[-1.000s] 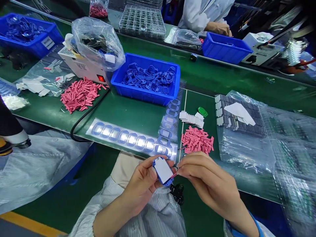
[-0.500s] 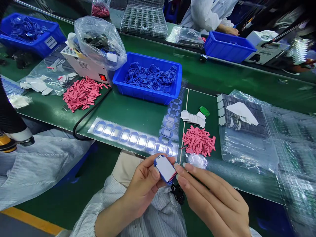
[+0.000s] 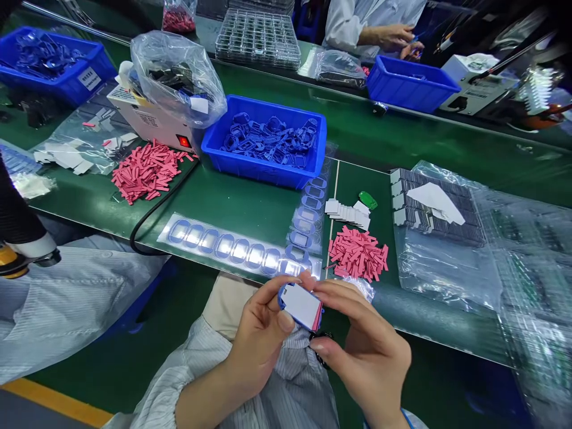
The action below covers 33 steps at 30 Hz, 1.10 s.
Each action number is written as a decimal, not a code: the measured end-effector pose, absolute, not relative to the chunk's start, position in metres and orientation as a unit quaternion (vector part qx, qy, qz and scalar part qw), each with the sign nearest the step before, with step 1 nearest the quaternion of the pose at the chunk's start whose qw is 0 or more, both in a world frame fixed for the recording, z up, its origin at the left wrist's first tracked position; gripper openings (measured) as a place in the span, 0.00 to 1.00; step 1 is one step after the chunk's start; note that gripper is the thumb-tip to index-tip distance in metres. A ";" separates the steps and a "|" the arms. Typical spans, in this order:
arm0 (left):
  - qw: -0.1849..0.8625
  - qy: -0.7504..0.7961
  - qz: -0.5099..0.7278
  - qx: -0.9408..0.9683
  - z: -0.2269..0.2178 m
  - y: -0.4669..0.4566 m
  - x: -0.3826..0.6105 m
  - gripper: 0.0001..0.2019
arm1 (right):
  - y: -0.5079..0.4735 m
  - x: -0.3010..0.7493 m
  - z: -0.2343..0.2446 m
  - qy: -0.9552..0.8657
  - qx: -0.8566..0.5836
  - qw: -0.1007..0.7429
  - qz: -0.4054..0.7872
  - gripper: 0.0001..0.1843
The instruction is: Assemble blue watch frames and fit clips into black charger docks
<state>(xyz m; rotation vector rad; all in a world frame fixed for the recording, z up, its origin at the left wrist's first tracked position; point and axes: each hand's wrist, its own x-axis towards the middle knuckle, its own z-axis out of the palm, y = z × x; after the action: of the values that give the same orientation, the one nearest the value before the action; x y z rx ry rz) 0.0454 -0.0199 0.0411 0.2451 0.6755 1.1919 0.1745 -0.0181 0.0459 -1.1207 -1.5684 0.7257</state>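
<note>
My left hand (image 3: 257, 333) grips a small blue plastic casing (image 3: 281, 299) between thumb and fingers, above my lap. A white rectangular pad (image 3: 301, 307) lies in the casing, and a pink strip (image 3: 317, 317) runs along its right end. Around that end is my right hand (image 3: 366, 339), its fingers bent and its thumb apart from them. Its fingertips are at the casing's upper right edge; whether they press on it I cannot tell. Just beyond the hands, on the green table (image 3: 250, 205), lie a pile of pink strips (image 3: 358, 253) and a row of white pads (image 3: 346, 213).
A blue bin (image 3: 263, 173) of blue casings stands ahead, with clear sheets of blue oval films (image 3: 223, 244) nearer me. A second pink pile (image 3: 145, 170) is left, a bagged stack of dark parts (image 3: 442, 208) right. Across the table, a co-worker's hands (image 3: 395, 39) work behind another bin (image 3: 411, 86).
My right hand has moved in from the right, its straight fingers now bent around the casing's end with the thumb lower. The casing has turned slightly in my left hand. The co-worker's hands have come up.
</note>
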 end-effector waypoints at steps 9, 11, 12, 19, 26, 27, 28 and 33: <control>0.743 0.311 0.573 0.155 0.034 -0.024 0.047 0.16 | -0.020 0.173 0.040 -0.646 -0.447 0.544 0.295 0.21; 0.743 0.306 0.574 0.155 0.034 -0.024 0.047 0.16 | -0.021 0.175 0.040 -0.640 -0.450 0.549 0.295 0.21; 0.745 0.306 0.572 0.156 0.034 -0.024 0.048 0.16 | -0.021 0.175 0.040 -0.639 -0.451 0.547 0.298 0.20; 0.746 0.305 0.569 0.163 0.038 -0.021 0.050 0.15 | -0.024 0.173 0.041 -0.637 -0.462 0.541 0.296 0.19; 0.752 0.309 0.563 0.150 0.036 -0.020 0.053 0.16 | -0.023 0.179 0.041 -0.628 -0.462 0.550 0.300 0.20; 0.752 0.309 0.562 0.151 0.036 -0.020 0.054 0.16 | -0.023 0.180 0.041 -0.631 -0.462 0.548 0.298 0.20; 0.751 0.311 0.562 0.152 0.036 -0.020 0.054 0.15 | -0.023 0.180 0.041 -0.634 -0.463 0.544 0.296 0.19; 0.748 0.318 0.564 0.147 0.038 -0.020 0.055 0.16 | -0.021 0.177 0.042 -0.629 -0.467 0.545 0.299 0.18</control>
<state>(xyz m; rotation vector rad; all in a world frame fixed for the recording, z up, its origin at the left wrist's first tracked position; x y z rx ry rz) 0.0553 -0.0198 0.0377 0.3218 0.6954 1.2337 0.1774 -0.0212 0.0416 -1.1065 -1.4924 0.7092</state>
